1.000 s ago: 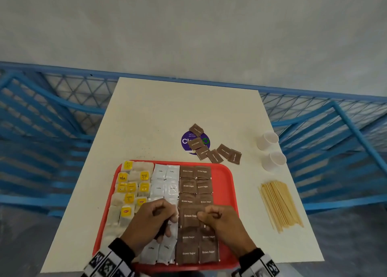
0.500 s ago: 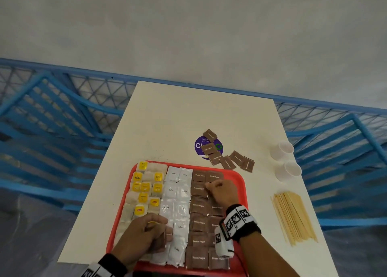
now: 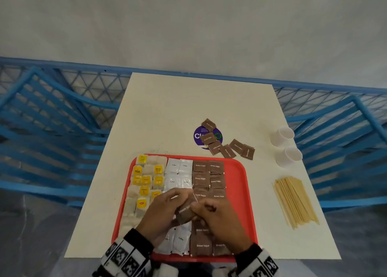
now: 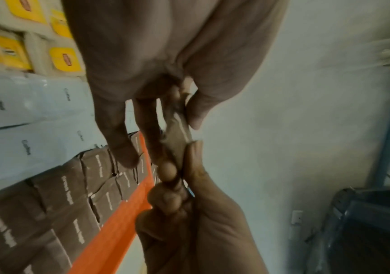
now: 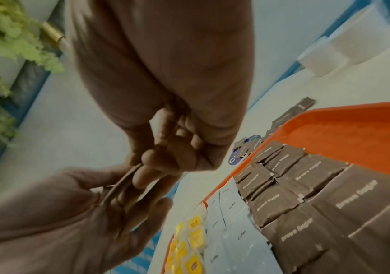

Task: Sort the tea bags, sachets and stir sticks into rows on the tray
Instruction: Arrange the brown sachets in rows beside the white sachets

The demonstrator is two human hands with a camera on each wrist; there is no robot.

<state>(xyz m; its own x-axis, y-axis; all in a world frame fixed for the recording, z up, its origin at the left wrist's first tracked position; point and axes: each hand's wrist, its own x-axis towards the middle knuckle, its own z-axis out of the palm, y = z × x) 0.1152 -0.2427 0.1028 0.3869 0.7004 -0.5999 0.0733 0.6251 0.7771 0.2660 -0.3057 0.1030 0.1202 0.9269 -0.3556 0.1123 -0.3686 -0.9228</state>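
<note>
Slippage is the main risk: both hands are sharing a few thin brown sugar sachets [image 3: 185, 211], so pulling one free could be dragging a second out and scattering it over the rows below the fingers. The left hand [image 3: 165, 214] is curling thumb and fingers around the small stack; the right hand [image 3: 217, 218] is pinching its near edge. The stack is hanging just above the red tray [image 3: 240, 193], and stir sticks [image 3: 293, 201] are lying well right of the fingers on the tabletop [image 3: 188, 105].

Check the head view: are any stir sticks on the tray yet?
No, the stir sticks lie in a bundle on the table, right of the red tray.
</note>
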